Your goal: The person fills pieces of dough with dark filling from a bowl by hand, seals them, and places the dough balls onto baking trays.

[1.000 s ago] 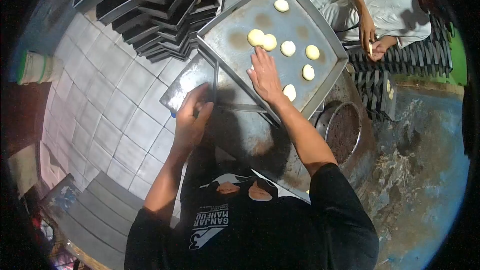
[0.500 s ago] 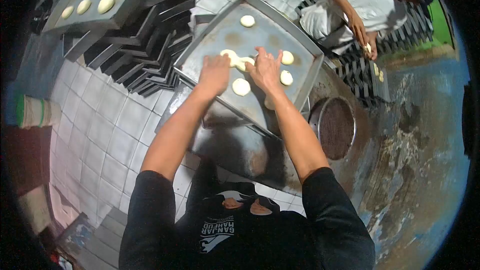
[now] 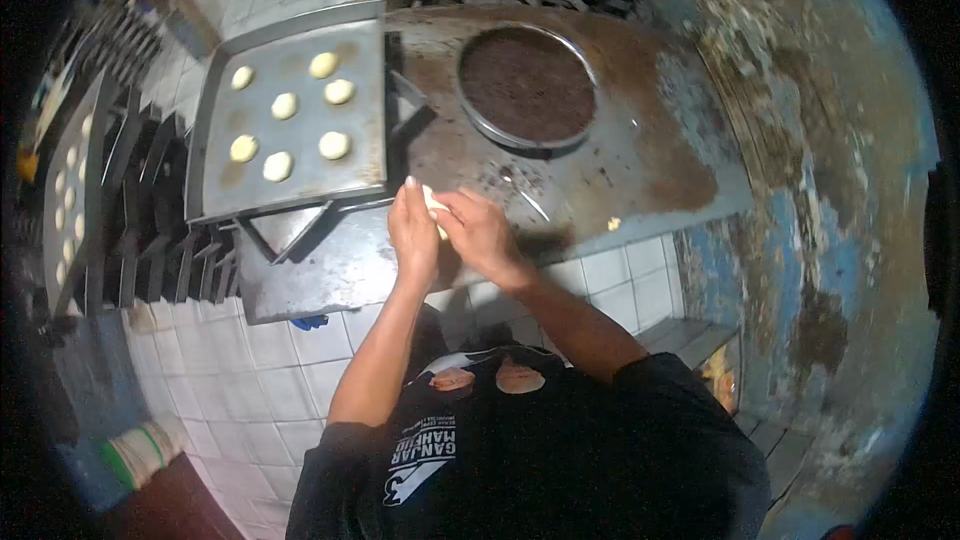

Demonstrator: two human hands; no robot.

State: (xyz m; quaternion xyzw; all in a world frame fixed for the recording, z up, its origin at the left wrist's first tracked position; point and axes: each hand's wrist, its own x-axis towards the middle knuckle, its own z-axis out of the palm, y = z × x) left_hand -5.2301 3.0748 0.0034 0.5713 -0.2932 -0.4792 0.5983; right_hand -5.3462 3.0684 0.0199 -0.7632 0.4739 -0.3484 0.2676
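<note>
Pale dough (image 3: 431, 200) is held between my two hands, above the near edge of the metal table. My left hand (image 3: 412, 235) supports it from the left, fingers pointing up and away from me. From the right, my right hand (image 3: 480, 232) presses its thumb and fingers against the dough. Much of the piece is hidden by my fingers. To the left of my hands, several round dough balls (image 3: 285, 106) sit spaced apart on a square baking tray (image 3: 366, 52). Beyond my right hand stands a round pan of dark brown, crumbly filling (image 3: 530, 85).
The worn metal table (image 3: 650, 130) carries scattered dark crumbs, a thin light-coloured stick (image 3: 533, 205) and a small yellow scrap (image 3: 614, 224). Stacked metal trays (image 3: 125, 200) stand at far left, dough balls on the top one. A peeling wall (image 3: 800, 140) bounds the right.
My view has swung right. Both hands have left the tray, where they were on dough, and come together over the table's near edge with dough between them.
</note>
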